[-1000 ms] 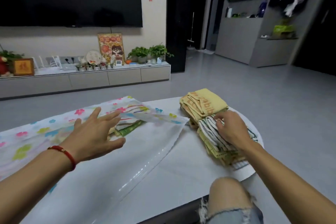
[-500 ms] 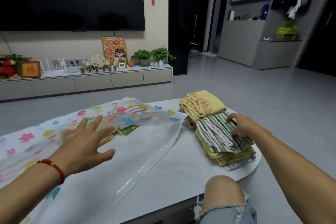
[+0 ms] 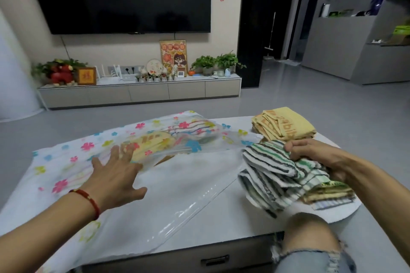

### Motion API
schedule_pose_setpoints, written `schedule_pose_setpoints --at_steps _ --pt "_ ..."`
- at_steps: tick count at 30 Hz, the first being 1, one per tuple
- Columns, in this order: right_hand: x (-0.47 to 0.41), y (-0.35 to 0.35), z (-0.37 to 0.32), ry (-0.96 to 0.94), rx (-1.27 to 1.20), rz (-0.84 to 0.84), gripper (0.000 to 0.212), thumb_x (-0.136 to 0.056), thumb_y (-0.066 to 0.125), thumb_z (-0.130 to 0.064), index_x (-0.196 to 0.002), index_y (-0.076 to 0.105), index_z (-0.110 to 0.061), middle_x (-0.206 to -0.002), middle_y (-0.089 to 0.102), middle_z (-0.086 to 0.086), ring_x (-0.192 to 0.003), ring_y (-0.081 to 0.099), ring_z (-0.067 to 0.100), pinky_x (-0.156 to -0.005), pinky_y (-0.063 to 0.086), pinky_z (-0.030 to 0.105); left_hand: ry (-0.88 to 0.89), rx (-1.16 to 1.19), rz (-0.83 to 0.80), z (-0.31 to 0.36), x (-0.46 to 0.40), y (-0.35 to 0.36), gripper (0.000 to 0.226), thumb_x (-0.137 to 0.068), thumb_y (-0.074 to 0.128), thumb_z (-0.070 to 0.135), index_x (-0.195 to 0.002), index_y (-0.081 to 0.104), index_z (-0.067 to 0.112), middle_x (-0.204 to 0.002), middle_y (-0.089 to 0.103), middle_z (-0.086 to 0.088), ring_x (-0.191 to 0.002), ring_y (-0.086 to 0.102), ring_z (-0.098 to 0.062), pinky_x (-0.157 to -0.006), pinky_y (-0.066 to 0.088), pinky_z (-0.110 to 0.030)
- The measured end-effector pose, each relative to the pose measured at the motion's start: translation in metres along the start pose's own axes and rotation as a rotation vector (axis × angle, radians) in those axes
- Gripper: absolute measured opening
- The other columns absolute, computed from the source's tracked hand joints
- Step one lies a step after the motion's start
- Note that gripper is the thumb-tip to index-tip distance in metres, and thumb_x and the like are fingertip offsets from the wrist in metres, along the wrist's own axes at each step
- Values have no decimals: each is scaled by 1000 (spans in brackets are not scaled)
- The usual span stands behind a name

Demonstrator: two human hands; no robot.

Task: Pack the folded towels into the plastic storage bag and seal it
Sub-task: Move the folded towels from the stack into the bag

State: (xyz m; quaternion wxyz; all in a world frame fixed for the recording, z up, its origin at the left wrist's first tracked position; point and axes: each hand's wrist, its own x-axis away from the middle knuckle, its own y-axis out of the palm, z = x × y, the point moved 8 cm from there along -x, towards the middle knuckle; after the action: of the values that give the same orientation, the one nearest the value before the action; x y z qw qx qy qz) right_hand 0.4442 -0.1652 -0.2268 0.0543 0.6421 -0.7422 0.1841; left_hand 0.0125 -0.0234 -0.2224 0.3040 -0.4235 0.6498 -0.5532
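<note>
We note the storage bag [image 3: 124, 175] lying flat on the table [image 3: 221, 217], its long axis running from near left to far right, with the open mouth facing right, toward the towels. At least one folded towel shows through the floral upper sheet near the mouth; how many are inside we cannot tell.

Left hand [image 3: 115, 175]: fingers spread, palm down on the bag's upper sheet just left of the mouth, gripping nothing that we can see. It appears to be lifting or steadying that sheet, though blur leaves this unclear.

Right hand [image 3: 315, 157]: closed on the striped towel [image 3: 273, 175], which it holds on top of the near stack [image 3: 330, 193] at the table's right edge. A second pile, the yellow towels [image 3: 284, 126], sits just behind.

Key relation: the bag mouth lies directly left of the held towel, with bare table between them. We judge that the right hand, being the nearer, needs a short leftward carry, with the towel's folded edge leading into the gap under the raised sheet. The left hand is already placed to hold that gap.

Sealing is not yet begun.
</note>
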Motion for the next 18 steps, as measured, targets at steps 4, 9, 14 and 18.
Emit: schedule_pose_setpoints --at_steps 4,9,14,18 --pt "-11 86 -12 -16 -21 -172 23 -74 73 -2 -86 80 -20 -88 76 3 -70 69 24 -52 56 24 45 -44 32 -14 5 -31 83 -79 54 67 -147 27 26 -162 -18 12 -149 -3 -40 -105 23 -74" --pt "-64 197 -21 -82 -410 -239 38 -69 65 5 -95 78 -19 -99 55 23 -75 45 32 -61 40 36 86 -131 67 -29 7 -69 100 -75 64 65 -152 16 25 -157 -27 23 -148 -9 -42 -100 18 -83" --pt "-121 279 10 11 -310 -298 51 -84 53 15 -113 79 -17 -142 58 28 -93 62 35 -91 55 52 100 -96 29 -49 11 -90 111 -71 71 60 -155 5 29 -150 -36 30 -147 -19 -39 -99 12 -85" --pt "-150 308 9 43 -187 -301 42 -79 56 2 -103 84 -20 -121 74 20 -98 70 34 -97 57 56 137 -128 -3 -54 15 -97 123 -64 73 67 -155 -2 29 -145 -41 34 -145 -25 -37 -99 9 -85"
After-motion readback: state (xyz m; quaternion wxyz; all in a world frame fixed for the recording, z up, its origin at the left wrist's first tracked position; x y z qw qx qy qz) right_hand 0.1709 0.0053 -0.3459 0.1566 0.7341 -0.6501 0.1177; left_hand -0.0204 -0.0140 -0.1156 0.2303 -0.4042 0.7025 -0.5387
